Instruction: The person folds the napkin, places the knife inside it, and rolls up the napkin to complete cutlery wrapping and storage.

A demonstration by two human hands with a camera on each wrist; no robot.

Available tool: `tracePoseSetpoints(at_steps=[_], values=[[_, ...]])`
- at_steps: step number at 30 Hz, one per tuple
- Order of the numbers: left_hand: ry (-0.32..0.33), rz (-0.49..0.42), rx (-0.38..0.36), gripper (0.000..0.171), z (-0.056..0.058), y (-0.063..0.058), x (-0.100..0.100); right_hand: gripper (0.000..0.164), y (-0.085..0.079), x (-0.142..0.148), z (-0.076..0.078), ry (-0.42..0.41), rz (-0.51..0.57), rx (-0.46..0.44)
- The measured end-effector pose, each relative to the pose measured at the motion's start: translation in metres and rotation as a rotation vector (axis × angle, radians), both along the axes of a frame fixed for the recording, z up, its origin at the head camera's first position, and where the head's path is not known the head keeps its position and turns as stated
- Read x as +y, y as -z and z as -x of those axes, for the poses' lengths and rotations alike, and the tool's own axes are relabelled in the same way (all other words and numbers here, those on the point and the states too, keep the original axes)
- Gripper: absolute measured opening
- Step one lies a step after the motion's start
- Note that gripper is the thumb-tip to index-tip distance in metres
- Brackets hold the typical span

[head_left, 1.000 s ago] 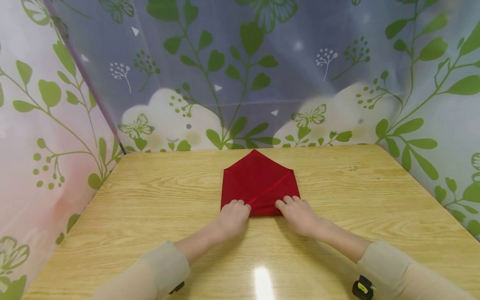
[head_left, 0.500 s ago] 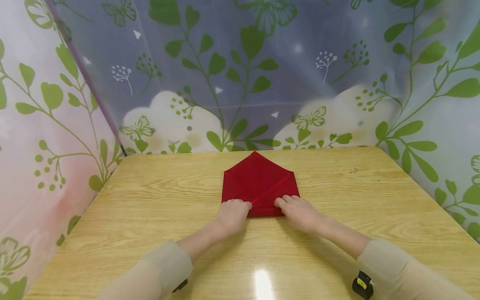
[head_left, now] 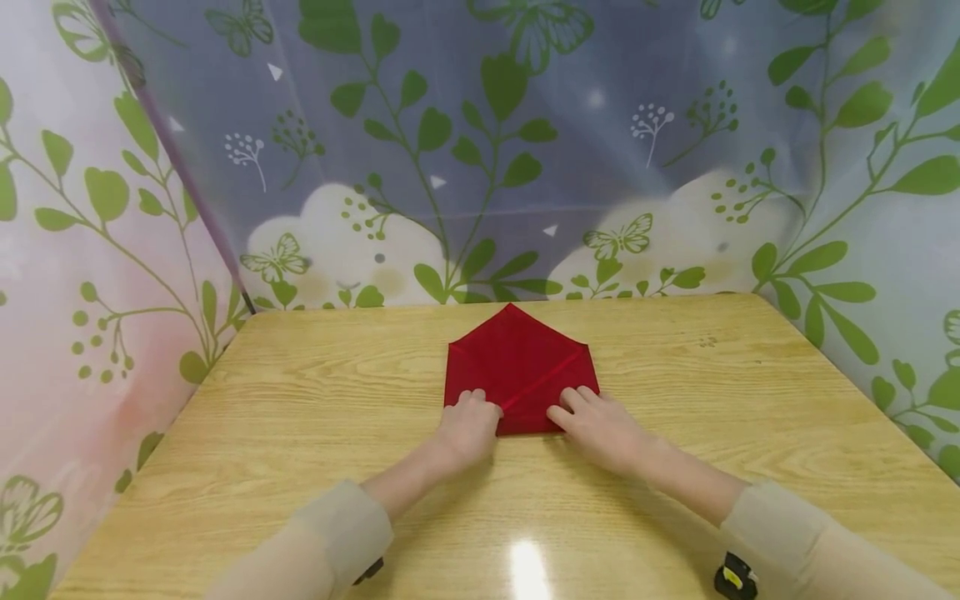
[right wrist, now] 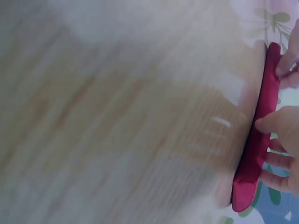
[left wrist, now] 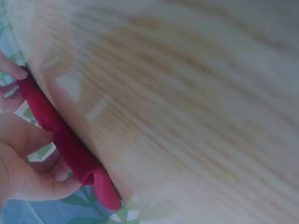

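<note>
A red folded cloth (head_left: 517, 358) lies on the table, its pointed end toward the back wall. A diagonal fold line crosses its top. Along the near edge it forms a thick roll, seen from the side in the left wrist view, with a loose folded end (left wrist: 106, 189). My left hand (head_left: 468, 429) grips the near left part of this edge, thumb (left wrist: 42, 137) on the near side and fingers curled over the top. On the near right part, my right hand (head_left: 600, 427) holds the roll likewise, its thumb (right wrist: 267, 123) against the near face. The cloth's underside is hidden.
The wood-grain table (head_left: 337, 367) extends on both sides of the cloth. A patterned curtain (head_left: 450, 167) with green leaves rises behind the table's back edge, with more patterned fabric on the left and right. Light reflects off the tabletop near the front.
Both hands stay at the near edge of the cloth while their fingers shift slightly over it. The strip visible along that edge between the hands looks less distinct now. The cloth keeps its place.
</note>
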State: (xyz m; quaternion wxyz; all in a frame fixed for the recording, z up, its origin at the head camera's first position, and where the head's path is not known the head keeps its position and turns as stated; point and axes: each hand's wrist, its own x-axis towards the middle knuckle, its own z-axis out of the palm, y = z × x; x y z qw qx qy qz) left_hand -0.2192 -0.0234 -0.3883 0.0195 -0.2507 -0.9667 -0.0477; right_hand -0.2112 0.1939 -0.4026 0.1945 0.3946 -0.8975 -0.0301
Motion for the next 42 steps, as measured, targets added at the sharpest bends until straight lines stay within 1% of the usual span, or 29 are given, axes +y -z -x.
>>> tracePoseSetpoints(at_steps=[2, 4, 6, 9, 11, 14, 15, 17, 20, 25, 30, 34, 39, 42], values=[[0.008, 0.061, 0.07, 0.011, -0.002, 0.001, 0.002, 0.025, 0.001, -0.001, 0.0, -0.001, -0.019, 0.032], [0.029, 0.124, 0.161, 0.011, -0.004, 0.003, 0.004, 0.025, 0.001, -0.002, 0.0, -0.001, -0.032, 0.046], [0.044, 0.172, 0.247, 0.014, -0.006, 0.004, 0.005, 0.023, 0.002, -0.003, 0.0, -0.002, -0.029, 0.053], [0.076, 0.23, 0.355, 0.015, -0.006, 0.007, 0.006, 0.023, 0.002, -0.004, 0.0, -0.009, -0.034, 0.069], [0.1, 0.277, 0.408, 0.012, -0.006, 0.008, 0.006, 0.023, 0.002, -0.004, 0.001, -0.015, -0.04, 0.085], [0.138, 0.335, 0.454, 0.007, -0.008, 0.009, 0.006, 0.023, 0.002, -0.006, 0.002, -0.022, -0.057, 0.101], [0.151, 0.352, 0.458, 0.007, -0.008, 0.009, 0.005, 0.022, 0.001, -0.006, 0.003, -0.023, -0.06, 0.102], [0.17, 0.369, 0.443, 0.01, -0.009, 0.01, 0.004, 0.021, 0.0, -0.006, 0.004, -0.021, -0.063, 0.098], [0.19, 0.38, 0.426, 0.012, -0.009, 0.01, 0.002, 0.023, -0.002, -0.006, 0.005, -0.014, -0.049, 0.068], [0.201, 0.351, 0.384, 0.014, -0.006, 0.01, -0.002, 0.027, -0.003, -0.006, 0.007, 0.019, -0.012, -0.028], [0.221, 0.311, 0.351, 0.009, -0.001, 0.007, -0.004, 0.03, -0.002, -0.008, 0.007, 0.085, 0.029, -0.141], [0.245, 0.291, 0.338, 0.006, 0.002, 0.006, -0.004, 0.032, 0.001, -0.009, 0.005, 0.138, 0.078, -0.202], [0.264, 0.286, 0.314, 0.006, 0.005, 0.007, -0.003, 0.029, 0.003, -0.011, 0.003, 0.208, 0.134, -0.235], [0.263, 0.283, 0.289, 0.004, 0.005, 0.007, -0.003, 0.027, 0.003, -0.012, 0.002, 0.228, 0.142, -0.236]])
